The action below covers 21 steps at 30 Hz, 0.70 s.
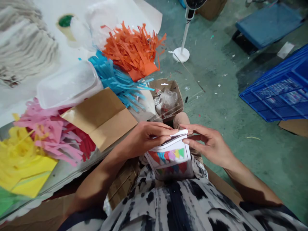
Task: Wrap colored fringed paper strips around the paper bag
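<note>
Both my hands hold a white paper packet (pixel 173 157) printed with coloured bunting flags, resting over my lap. My left hand (pixel 147 137) curls over the packet's top left edge, fingers pressed on the flap. My right hand (pixel 209 144) pinches the top right edge with thumb and fingers. To the left a glass table (pixel 72 166) carries piles of fringed paper: orange (pixel 132 48), blue (pixel 117 80), pink (pixel 48 131), red (pixel 84 144) and yellow (pixel 21 163).
A brown paper envelope (pixel 103 118) and a clear plastic bag (pixel 69 83) lie on the table, with a tape roll (pixel 65 23) farther back. A small cardboard box (pixel 166 99) of wrappers stands on the green floor. A fan stand (pixel 181 51) and blue crates (pixel 281 89) stand at right.
</note>
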Available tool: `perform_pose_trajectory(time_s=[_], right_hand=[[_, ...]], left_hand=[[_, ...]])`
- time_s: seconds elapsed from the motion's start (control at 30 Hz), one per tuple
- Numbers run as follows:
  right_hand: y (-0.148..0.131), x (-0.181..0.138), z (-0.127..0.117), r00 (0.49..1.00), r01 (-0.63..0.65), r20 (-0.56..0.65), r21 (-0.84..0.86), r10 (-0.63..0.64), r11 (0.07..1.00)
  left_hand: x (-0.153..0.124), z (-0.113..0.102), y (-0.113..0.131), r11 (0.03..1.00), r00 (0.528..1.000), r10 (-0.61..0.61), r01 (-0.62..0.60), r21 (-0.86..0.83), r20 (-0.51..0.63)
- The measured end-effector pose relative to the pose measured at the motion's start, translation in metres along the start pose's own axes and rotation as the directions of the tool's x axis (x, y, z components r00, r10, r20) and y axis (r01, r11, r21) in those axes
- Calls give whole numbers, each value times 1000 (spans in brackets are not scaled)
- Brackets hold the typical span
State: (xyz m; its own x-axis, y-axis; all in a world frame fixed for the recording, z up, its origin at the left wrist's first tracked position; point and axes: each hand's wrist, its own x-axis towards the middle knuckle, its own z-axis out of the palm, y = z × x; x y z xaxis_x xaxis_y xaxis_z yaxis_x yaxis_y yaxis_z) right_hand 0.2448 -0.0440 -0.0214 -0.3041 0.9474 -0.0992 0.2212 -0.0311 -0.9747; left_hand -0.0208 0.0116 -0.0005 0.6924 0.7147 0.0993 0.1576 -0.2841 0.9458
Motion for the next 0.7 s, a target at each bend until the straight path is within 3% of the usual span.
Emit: perform_pose_trajectory(time_s=[0.3,0.53,0.7], right_hand=[[-1,3,-2,995,102,26,-141,-100,985],[-2,0,-3,987,162,53,-196,-155,967],[-3,-1,-6,989,144,63,-153,-135,978]], left_hand=[[4,-12,-12,986,988,-92,108,-126,127],[12,-21,-18,992,975,2,27,-126,224],[4,-18,-10,985,980,9,25,-169,198]])
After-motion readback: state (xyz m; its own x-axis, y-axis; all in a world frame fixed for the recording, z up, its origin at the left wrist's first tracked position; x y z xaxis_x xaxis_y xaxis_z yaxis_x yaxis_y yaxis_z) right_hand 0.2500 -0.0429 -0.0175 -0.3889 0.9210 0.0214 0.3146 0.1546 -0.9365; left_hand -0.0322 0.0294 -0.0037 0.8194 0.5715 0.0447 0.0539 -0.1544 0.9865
